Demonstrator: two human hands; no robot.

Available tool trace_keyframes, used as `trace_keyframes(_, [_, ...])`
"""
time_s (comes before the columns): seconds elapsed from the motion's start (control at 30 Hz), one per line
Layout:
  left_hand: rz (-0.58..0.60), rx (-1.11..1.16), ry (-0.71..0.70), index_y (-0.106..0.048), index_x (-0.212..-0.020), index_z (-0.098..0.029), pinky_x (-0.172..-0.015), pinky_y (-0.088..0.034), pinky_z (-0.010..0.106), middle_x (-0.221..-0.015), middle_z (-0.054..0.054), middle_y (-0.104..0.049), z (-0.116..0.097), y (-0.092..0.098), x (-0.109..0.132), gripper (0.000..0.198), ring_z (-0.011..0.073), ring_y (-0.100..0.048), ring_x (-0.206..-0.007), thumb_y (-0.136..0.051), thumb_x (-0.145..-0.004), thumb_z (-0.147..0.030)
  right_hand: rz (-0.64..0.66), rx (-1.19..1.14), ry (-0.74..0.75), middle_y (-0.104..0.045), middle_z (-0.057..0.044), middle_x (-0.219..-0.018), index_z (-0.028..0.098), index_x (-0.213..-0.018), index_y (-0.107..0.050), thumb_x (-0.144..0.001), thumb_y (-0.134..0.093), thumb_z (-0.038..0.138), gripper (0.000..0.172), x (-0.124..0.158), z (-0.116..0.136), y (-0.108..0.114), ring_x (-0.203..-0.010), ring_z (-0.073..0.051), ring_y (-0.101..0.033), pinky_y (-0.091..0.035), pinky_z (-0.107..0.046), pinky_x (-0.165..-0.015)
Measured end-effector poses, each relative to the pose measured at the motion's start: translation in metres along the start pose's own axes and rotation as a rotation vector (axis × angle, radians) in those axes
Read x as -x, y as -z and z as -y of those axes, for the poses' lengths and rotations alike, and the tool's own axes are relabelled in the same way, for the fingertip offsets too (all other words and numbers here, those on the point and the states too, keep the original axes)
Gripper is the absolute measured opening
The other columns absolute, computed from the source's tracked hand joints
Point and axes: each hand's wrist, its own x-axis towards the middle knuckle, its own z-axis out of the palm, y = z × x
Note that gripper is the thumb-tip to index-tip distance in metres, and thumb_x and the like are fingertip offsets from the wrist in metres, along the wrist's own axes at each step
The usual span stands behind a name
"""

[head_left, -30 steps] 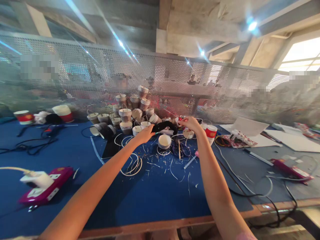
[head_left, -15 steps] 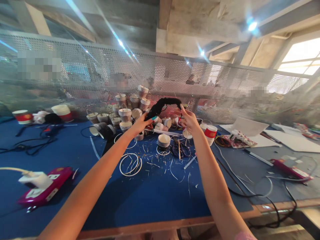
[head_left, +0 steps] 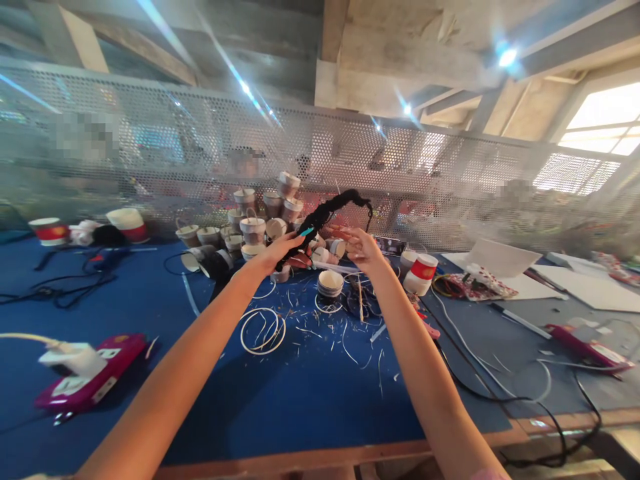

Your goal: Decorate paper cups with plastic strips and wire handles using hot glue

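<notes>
A dark, fuzzy bundle that looks like black yarn (head_left: 334,205) rises in an arch over the back of the bench. My left hand (head_left: 286,252) is closed around its lower left end. At the other end, a few loose strands droop over my right hand (head_left: 364,249), whose fingers are apart and pointing left below the arch; no grip on the yarn shows there. Behind the left hand stands a pile of small grey-white pots (head_left: 253,230), several with loop handles. One small pot (head_left: 330,285) stands upright between my forearms.
White cord coils (head_left: 263,331) and scattered trimmings lie on the blue bench top (head_left: 300,407). Paper cups with red bands (head_left: 423,272) stand right and far left. Purple power strips (head_left: 95,373) lie on both sides. A perforated metal screen (head_left: 340,150) closes the back.
My right hand has come off the right end of the yarn and dropped a little left. That end now hangs free, while the left hand keeps its hold.
</notes>
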Motion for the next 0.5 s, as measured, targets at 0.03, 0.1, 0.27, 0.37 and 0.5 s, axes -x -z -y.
trace_keyframes(0.03, [0.002, -0.001, 0.000, -0.053, -0.107, -0.016, -0.053, -0.055, 0.030, -0.070, 0.004, -0.065, 0.001, -0.001, 0.000, 0.026, 0.0189, -0.066, -0.058, -0.052, -0.083, -0.025, 0.002, -0.025, 0.013, -0.068, -0.001, -0.080, 0.017, -0.084, -0.064, -0.066, -0.062, 0.030, 0.022, 0.000, -0.003, -0.003, -0.032, 0.001, -0.018, -0.013, -0.014, -0.026])
trace_keyframes(0.1, [0.028, 0.000, 0.000, -0.052, -0.112, -0.017, -0.058, -0.056, 0.032, -0.077, 0.006, -0.067, 0.002, -0.005, 0.001, 0.030, 0.0200, -0.067, -0.064, -0.052, -0.083, -0.025, 0.006, -0.039, 0.050, -0.067, -0.001, -0.078, 0.016, -0.084, -0.064, -0.065, -0.063, 0.030, 0.023, -0.001, -0.008, -0.009, -0.031, 0.001, -0.019, -0.013, -0.015, -0.026])
trace_keyframes(0.27, [0.085, 0.039, 0.011, -0.050, -0.115, -0.018, -0.058, -0.057, 0.033, -0.089, 0.010, -0.069, 0.003, -0.010, 0.002, 0.032, 0.0194, -0.068, -0.061, -0.050, -0.084, -0.024, -0.048, -0.028, 0.049, -0.063, 0.003, -0.063, 0.015, -0.073, -0.060, -0.066, -0.059, 0.022, 0.010, -0.001, -0.015, -0.019, -0.028, 0.002, -0.020, -0.015, -0.014, -0.026])
trace_keyframes(0.37, [0.043, 0.144, 0.026, -0.052, -0.112, -0.016, -0.055, -0.057, 0.029, -0.090, 0.010, -0.069, 0.003, -0.010, 0.002, 0.029, 0.0156, -0.065, -0.055, -0.048, -0.085, -0.026, -0.010, -0.007, -0.091, -0.064, 0.001, -0.065, 0.015, -0.071, -0.059, -0.069, -0.053, 0.019, 0.007, 0.003, -0.013, -0.023, -0.029, 0.002, -0.019, -0.014, -0.013, -0.026])
trace_keyframes(0.5, [-0.062, 0.264, 0.053, -0.054, -0.104, -0.015, -0.052, -0.056, 0.024, -0.082, 0.007, -0.068, 0.002, -0.010, 0.001, 0.026, 0.0134, -0.064, -0.055, -0.051, -0.084, -0.030, 0.080, 0.019, -0.270, -0.066, -0.003, -0.071, 0.014, -0.066, -0.055, -0.072, -0.048, 0.019, 0.010, 0.006, -0.009, -0.026, -0.029, 0.002, -0.019, -0.012, -0.011, -0.026])
